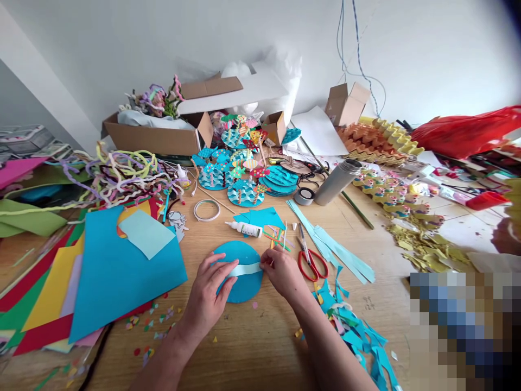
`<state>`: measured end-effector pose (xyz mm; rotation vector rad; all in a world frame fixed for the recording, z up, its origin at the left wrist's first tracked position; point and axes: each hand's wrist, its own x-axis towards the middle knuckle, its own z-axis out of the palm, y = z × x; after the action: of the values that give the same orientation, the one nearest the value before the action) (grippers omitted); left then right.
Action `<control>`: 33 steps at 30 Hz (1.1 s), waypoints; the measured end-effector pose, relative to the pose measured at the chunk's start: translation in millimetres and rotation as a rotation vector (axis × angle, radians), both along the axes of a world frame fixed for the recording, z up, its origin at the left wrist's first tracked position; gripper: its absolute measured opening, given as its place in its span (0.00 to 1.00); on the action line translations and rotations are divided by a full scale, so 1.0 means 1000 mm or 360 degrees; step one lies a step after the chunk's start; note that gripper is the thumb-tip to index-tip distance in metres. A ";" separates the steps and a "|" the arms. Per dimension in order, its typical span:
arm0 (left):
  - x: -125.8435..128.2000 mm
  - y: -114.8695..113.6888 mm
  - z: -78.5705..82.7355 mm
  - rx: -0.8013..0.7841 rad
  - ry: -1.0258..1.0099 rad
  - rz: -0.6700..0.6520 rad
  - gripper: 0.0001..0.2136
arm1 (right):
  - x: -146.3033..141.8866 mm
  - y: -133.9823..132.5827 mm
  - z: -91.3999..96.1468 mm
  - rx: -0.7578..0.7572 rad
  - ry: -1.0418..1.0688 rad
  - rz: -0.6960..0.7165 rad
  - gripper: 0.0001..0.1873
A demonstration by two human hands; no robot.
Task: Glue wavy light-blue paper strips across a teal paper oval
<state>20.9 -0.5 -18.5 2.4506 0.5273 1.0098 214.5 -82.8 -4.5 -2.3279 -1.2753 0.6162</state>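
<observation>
A pale blue paper strip [247, 269] lies across a round blue card disc [241, 250] on the table in front of me. The thumb and fingers of my left hand [211, 282] close on the strip's left end, over the disc. At the disc's right edge my right hand [281, 271] pinches the other end. Just behind the disc lies a white glue bottle [247, 229] on its side. Red-handled scissors [311, 263] rest close to my right hand, with more pale blue strips [337, 247] beyond them.
Blue paper scraps [358, 331] spread at the front right. Coloured sheets [130, 271] are stacked on the left. A metal flask [340, 182], a tape roll [207, 210] and finished blue paper models [246, 193] stand or lie behind. A co-worker's hand [507, 236] shows at the right edge.
</observation>
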 end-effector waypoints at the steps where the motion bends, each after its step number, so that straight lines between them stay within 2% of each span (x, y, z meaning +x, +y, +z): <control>1: 0.000 0.000 0.000 0.0001 0.0002 -0.0001 0.18 | -0.002 0.000 0.003 -0.0036 -0.0055 0.0030 0.07; 6: -0.001 0.000 -0.001 0.0013 0.0002 0.0007 0.18 | -0.009 -0.004 0.019 -0.0246 -0.0349 0.0290 0.15; 9: 0.000 0.001 -0.003 0.0015 0.0010 0.0011 0.18 | -0.011 -0.010 0.026 -0.0380 -0.0486 0.0485 0.17; 14: 0.000 0.001 -0.004 0.0017 -0.0003 0.0014 0.18 | -0.010 -0.016 0.029 -0.0511 -0.0560 0.0628 0.21; 20: -0.001 0.000 -0.004 0.0027 0.0001 0.0008 0.18 | -0.006 -0.015 0.030 -0.0526 -0.0519 0.0631 0.23; 28: -0.001 0.000 -0.003 0.0044 -0.0013 0.0029 0.16 | 0.003 -0.014 0.024 -0.0215 -0.0261 0.0397 0.22; 33: 0.000 0.000 -0.004 0.0044 -0.0018 0.0015 0.17 | 0.001 -0.017 0.028 -0.0262 -0.0333 0.0477 0.21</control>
<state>20.7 -0.5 -22.9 2.4674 0.5252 1.0406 215.9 -99.7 23.7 -2.4026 -1.7516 0.6022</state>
